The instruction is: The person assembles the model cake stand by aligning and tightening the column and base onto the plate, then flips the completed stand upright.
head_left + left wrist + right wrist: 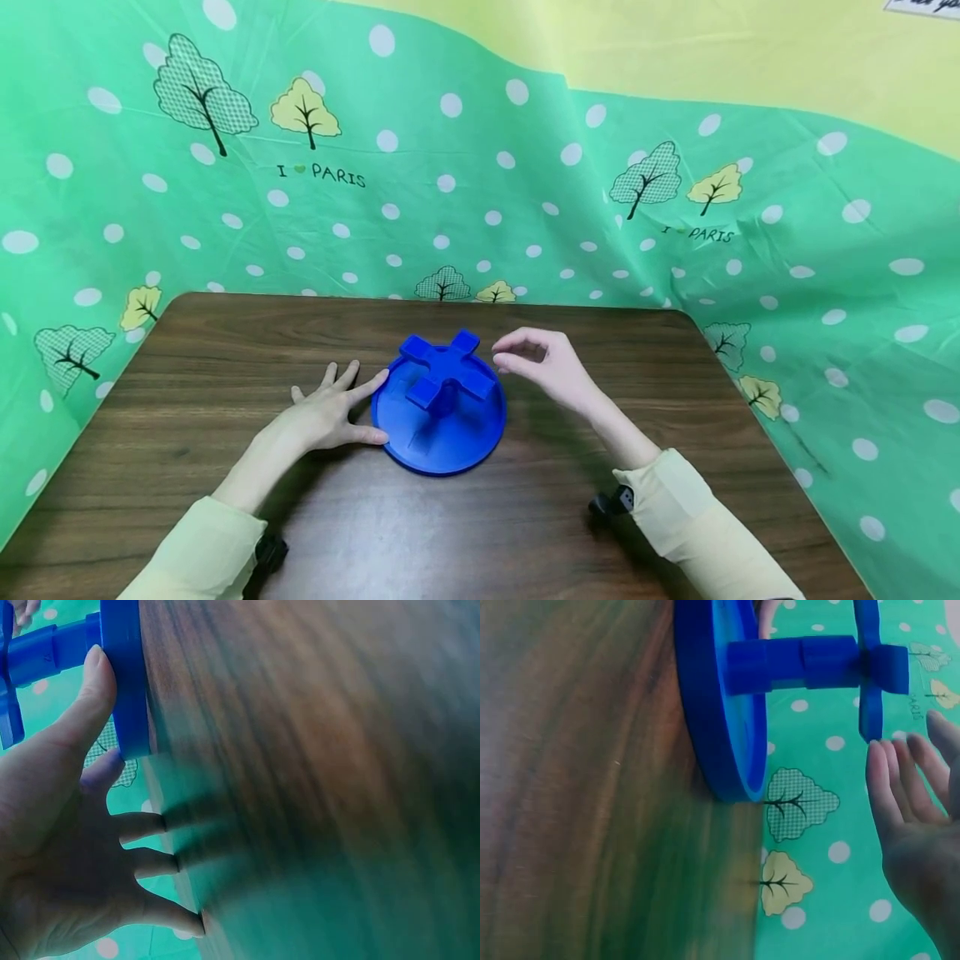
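A blue stand with a round, rimmed base sits on the table. A short post rises from its middle and carries a cross-shaped top with blunt arms. At the base's left edge, my left hand has its fingers spread, thumb and index finger touching the rim; the other fingers rest toward the tabletop. To the right of the cross is my right hand, fingers loosely bent and thumb apart from them, holding nothing. In the right wrist view its fingertips come very close to one arm's end; whether they touch I cannot tell.
The dark wood-grain table has its far edge just beyond the stand. Behind it hangs a green cloth with white dots and printed trees. Both forearms wear pale sleeves with black devices near the wrists.
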A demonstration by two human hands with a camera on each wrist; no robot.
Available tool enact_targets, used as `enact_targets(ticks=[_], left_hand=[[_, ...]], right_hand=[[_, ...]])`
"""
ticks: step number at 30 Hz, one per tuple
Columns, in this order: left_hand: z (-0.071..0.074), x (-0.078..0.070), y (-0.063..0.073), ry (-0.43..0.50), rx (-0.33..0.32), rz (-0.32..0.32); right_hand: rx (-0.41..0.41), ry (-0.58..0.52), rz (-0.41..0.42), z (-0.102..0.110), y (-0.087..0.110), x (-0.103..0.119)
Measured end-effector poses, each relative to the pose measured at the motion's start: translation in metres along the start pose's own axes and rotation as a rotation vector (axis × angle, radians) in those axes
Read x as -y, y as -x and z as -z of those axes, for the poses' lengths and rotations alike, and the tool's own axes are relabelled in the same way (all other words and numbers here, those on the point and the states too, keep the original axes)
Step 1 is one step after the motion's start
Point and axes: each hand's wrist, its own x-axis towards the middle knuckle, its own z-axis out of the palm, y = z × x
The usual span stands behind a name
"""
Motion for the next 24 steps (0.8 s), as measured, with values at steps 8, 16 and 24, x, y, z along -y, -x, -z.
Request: enact_targets(ticks=[8,16,24], left_hand=[[0.002,-0.001,0.002,0.014,0.010,0.006],[0.001,-0.001,0.002,0.001,0.004,0.010],[0.000,-0.006,0.005,0.003,0.002,0.004]], right_hand=[[0.055,-0.065,-0.012,-0.002,-0.023,-0.011],[0.157,-0.121,-0.063,-0.012,-0.041,-0.014],[0.209,-0.110,-0.062,-0.016,-0.046,-0.010]])
